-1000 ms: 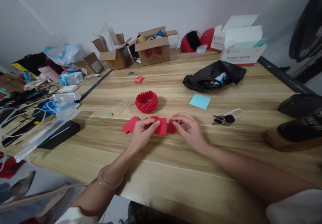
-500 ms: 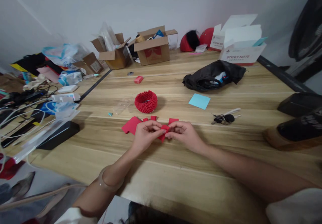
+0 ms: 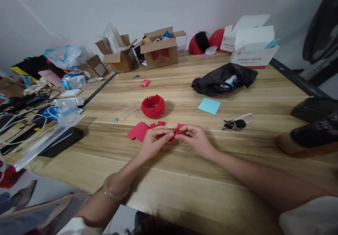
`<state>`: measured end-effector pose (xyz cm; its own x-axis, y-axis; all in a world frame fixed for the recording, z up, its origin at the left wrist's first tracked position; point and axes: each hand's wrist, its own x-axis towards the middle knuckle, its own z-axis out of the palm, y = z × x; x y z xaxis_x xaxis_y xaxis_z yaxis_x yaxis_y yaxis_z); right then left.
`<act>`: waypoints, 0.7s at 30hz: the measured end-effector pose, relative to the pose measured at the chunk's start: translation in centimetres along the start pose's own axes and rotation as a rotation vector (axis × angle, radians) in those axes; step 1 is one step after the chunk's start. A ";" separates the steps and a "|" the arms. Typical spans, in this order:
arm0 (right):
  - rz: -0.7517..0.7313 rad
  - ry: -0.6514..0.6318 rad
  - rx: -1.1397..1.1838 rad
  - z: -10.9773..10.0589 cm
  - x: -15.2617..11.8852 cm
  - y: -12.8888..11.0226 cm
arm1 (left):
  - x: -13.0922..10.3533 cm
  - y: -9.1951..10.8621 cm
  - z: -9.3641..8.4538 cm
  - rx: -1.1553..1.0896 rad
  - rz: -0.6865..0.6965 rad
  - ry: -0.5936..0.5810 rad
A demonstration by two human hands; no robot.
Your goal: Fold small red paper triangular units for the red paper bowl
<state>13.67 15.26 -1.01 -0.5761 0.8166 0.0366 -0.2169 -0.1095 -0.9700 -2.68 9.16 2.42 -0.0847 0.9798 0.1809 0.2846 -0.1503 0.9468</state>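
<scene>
My fingers: left (image 3: 157,140) and right (image 3: 196,140) pinched closed on a folded red paper (image 3: 174,135)
Behind them: red paper ring (image 3: 153,107)
Left side: red sheets (image 3: 138,132), close by
Right side: keys (image 3: 234,124), well apart

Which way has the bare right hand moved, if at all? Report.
Yes: the right hand moved slightly left and nearer the person, judged against the light-blue square paper sheet.

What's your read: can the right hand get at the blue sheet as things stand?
Probably yes: the blue sheet lies flat, uncovered, beyond the right hand, with nothing between them, though its grip is on red paper.
</scene>
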 end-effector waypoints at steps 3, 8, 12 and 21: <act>-0.007 0.000 -0.004 -0.1 0.1 0.0 | -0.1 0.0 0.2 -0.108 -0.095 0.013; 0.001 0.005 0.027 -0.1 0.1 -0.1 | -0.2 0.1 0.4 -0.175 -0.130 0.058; 0.002 0.001 0.032 0.0 0.0 -0.2 | -0.3 0.0 0.5 -0.158 -0.124 0.051; 0.004 -0.023 0.029 -0.2 0.1 0.0 | -0.3 0.0 0.6 -0.174 -0.141 0.088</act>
<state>13.76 15.50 -1.06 -0.5945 0.8032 0.0387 -0.2369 -0.1290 -0.9629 -2.06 8.98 2.22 -0.1965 0.9787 0.0592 0.0960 -0.0408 0.9945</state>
